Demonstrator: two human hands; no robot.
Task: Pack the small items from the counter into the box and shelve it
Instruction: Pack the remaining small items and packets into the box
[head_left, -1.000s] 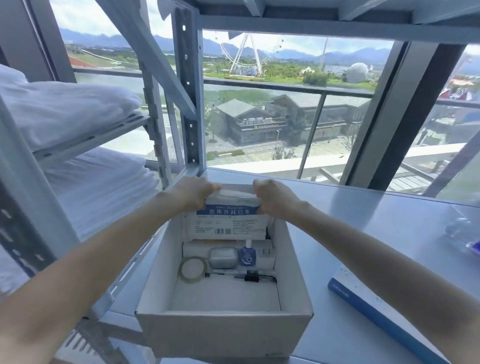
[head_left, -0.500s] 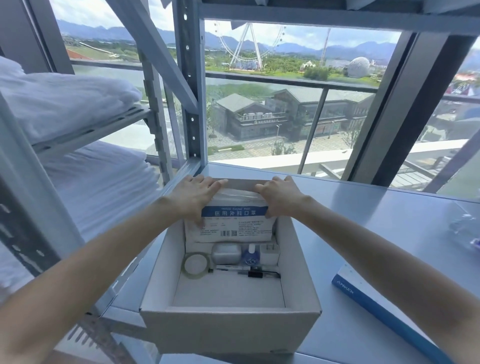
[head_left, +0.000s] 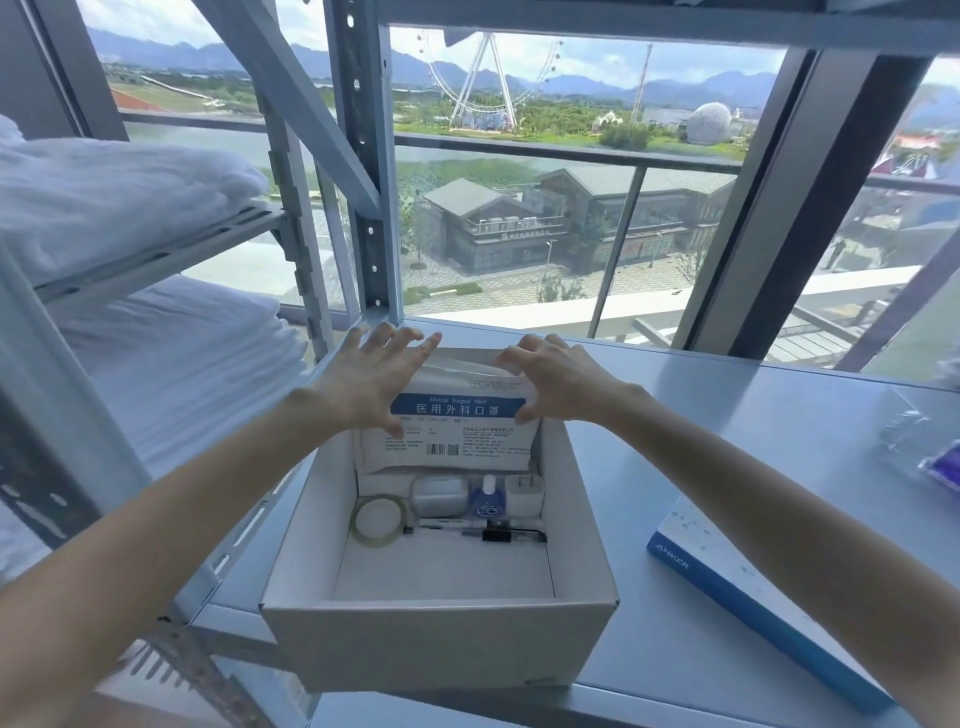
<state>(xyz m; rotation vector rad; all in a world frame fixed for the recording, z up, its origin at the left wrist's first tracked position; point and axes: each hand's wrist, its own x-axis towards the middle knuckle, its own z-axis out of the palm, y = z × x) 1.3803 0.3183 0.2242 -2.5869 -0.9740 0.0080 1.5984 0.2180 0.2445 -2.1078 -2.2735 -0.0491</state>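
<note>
Pale grey worktop (head_left: 727, 467) runs across the centre of the frame in front of a wide window, carrying an open white box (head_left: 441, 639) at lower centre. Both hands are spread open with fingers splayed, grasping nothing: the left hand (head_left: 371, 376) hovers over the upper left corner of a white mask packet (head_left: 452, 441) with a blue label band, its thumb lying on the packet's face, and the right hand (head_left: 558, 379) is over the upper right corner, thumb at the packet's edge. That packet leans against the box's far wall, its top rising above the rim. Just below it, on the box floor, sit a roll of clear tape (head_left: 376, 519), a small white case (head_left: 439, 493), a small blue bottle (head_left: 487, 501) and a white plug (head_left: 524, 493) in a row, with a pen (head_left: 467, 530) lying in front of them. At lower right a flat blue-edged carton (head_left: 753, 587) lies on the worktop, well apart from the box. Folded white linen (head_left: 130, 208) fills a metal rack at upper left.
</note>
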